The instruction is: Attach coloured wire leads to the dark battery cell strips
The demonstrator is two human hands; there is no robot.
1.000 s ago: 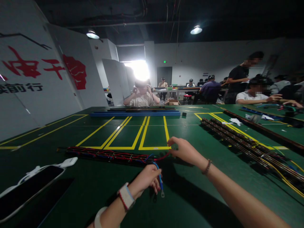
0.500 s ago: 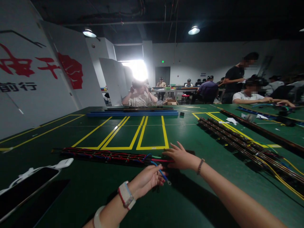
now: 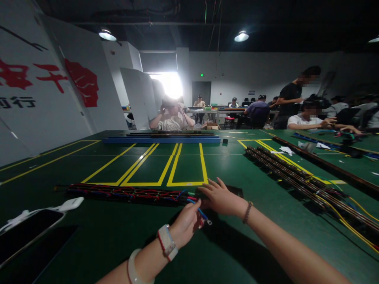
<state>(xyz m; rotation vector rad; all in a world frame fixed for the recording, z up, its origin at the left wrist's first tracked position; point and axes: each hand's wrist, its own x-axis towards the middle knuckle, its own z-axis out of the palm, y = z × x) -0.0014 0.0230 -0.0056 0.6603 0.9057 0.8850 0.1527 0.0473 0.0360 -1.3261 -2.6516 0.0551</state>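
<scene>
On the table [image 3: 118,236], the long wired assembly [image 3: 127,194] lies crosswise before the person. The right grip [image 3: 222,199], fingers splayed, covers its end; any hold there is hidden. The left grip [image 3: 186,223] pinches the blue lead [image 3: 203,215] near its lug [image 3: 209,222]. Arranging loose ends seems underway; next probably calls for steadying that lead.

One head-worn camera looks forward and down across the green table [image 3: 118,227] from close behind both hands [image 3: 223,200].
</scene>
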